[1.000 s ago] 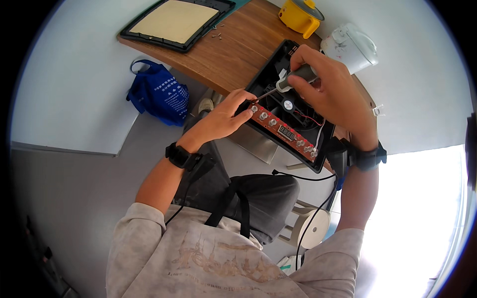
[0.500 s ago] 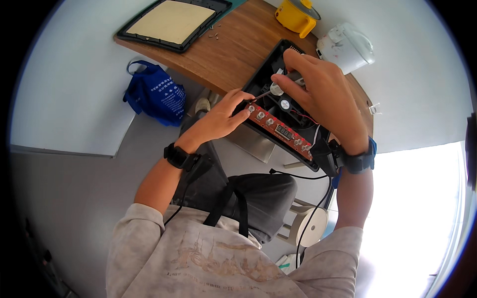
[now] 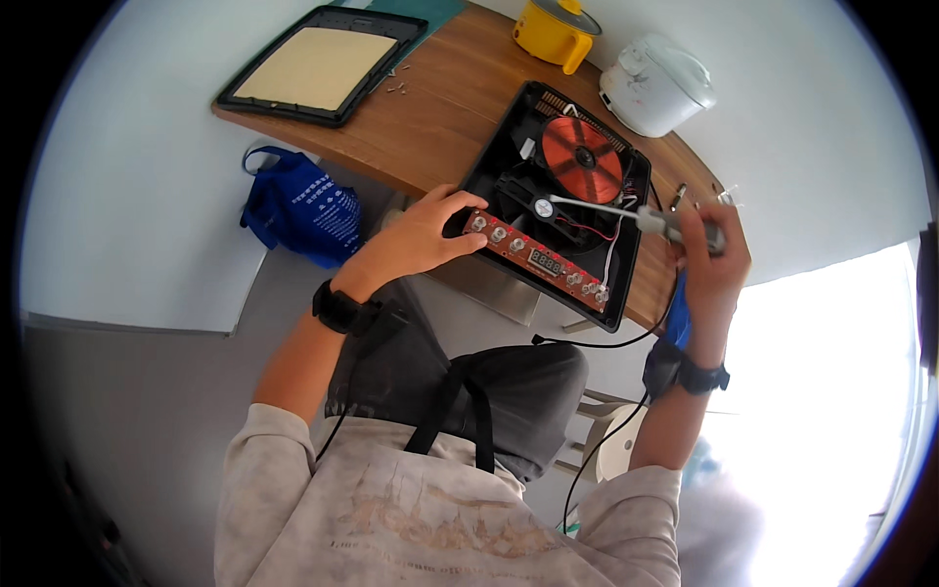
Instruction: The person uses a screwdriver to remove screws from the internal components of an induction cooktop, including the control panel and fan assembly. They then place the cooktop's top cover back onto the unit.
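Observation:
An opened black induction cooker housing (image 3: 631, 279) lies on the table, with a copper-red coil (image 3: 584, 157), a small fan and a red circuit board (image 3: 533, 256) with a digit display inside. My left hand (image 3: 421, 235) grips the board's left end, its thumb on the board and its fingers by the housing edge. My right hand (image 3: 719, 245) is wrapped round the handle of a screwdriver (image 3: 657, 222) at the right of the housing. The screwdriver's shaft points left over the fan, and I cannot tell whether its tip touches anything.
A black-framed cover (image 3: 328, 68) with a cream panel lies at the table's far left, beside several loose screws (image 3: 398, 88). A yellow pot (image 3: 556, 34) and a white rice cooker (image 3: 657, 86) stand at the back. A blue bag (image 3: 303, 205) hangs below the table's left edge.
My right hand has moved right with the screwdriver, away from the board's left end, uncovering the coil. My left hand stays at the board's left end.

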A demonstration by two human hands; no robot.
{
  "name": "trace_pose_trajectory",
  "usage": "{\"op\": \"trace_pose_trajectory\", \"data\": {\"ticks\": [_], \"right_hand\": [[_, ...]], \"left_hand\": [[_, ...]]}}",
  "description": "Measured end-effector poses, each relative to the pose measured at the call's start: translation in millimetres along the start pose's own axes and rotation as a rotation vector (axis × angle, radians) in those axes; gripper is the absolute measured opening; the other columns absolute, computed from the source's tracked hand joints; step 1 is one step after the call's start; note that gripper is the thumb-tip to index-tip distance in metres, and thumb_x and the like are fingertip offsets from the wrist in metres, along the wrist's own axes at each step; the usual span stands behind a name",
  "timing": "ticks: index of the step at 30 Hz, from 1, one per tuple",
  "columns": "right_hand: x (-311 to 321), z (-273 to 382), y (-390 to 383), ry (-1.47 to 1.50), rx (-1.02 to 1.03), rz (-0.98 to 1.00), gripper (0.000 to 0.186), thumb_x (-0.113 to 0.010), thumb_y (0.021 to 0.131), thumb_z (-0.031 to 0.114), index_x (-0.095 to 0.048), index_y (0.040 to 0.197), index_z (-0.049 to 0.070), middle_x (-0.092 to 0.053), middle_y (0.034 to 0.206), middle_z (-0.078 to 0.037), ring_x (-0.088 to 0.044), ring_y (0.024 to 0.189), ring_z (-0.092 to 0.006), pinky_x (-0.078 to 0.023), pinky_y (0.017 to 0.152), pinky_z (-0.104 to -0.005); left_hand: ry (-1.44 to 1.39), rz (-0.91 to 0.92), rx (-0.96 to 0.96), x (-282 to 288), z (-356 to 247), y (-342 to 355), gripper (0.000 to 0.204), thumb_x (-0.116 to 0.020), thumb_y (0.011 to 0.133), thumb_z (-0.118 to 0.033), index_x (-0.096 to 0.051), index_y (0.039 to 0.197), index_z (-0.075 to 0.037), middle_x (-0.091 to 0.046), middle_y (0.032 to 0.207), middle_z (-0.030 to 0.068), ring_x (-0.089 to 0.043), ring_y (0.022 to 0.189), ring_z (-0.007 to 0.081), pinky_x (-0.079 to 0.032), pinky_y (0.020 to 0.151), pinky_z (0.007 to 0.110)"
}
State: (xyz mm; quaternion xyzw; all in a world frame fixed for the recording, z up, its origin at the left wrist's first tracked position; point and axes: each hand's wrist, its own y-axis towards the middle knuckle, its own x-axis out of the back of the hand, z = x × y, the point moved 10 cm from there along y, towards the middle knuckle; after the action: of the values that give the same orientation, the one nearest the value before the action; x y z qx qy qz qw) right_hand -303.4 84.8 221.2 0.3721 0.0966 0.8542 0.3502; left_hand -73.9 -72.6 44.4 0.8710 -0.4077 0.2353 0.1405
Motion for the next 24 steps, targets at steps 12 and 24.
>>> {"op": "trace_pose_trajectory", "data": {"ticks": [12,24], "right_hand": [[81.7,-147.8,-146.0,0.577,-0.354,-0.447,0.017,-0.057,0.102,0.021,-0.055,0.097,0.004,-0.056,0.085,-0.005,-0.058,0.06,-0.015,-0.049,0.056,-0.0281],[65.6,-186.9,-181.8,0.706,-0.495,-0.443,0.015,-0.057,0.102,0.02,-0.054,0.096,0.006,-0.054,0.086,-0.001,-0.057,0.061,-0.0119,-0.049,0.056,-0.0258]], "left_hand": [[0.615,0.044,-0.275,-5.4,-65.3,-2.1,0.068,-0.079,0.077,-0.042,-0.058,0.133,-0.009,-0.049,0.141,0.0164,-0.043,0.135,0.0362,-0.038,0.111,0.046],[0.358,0.045,-0.277,-17.9,-50.0,5.5,0.074,-0.085,0.073,-0.026,-0.045,0.132,-0.008,-0.051,0.128,0.0121,-0.048,0.122,0.0333,-0.043,0.102,0.041]]}}
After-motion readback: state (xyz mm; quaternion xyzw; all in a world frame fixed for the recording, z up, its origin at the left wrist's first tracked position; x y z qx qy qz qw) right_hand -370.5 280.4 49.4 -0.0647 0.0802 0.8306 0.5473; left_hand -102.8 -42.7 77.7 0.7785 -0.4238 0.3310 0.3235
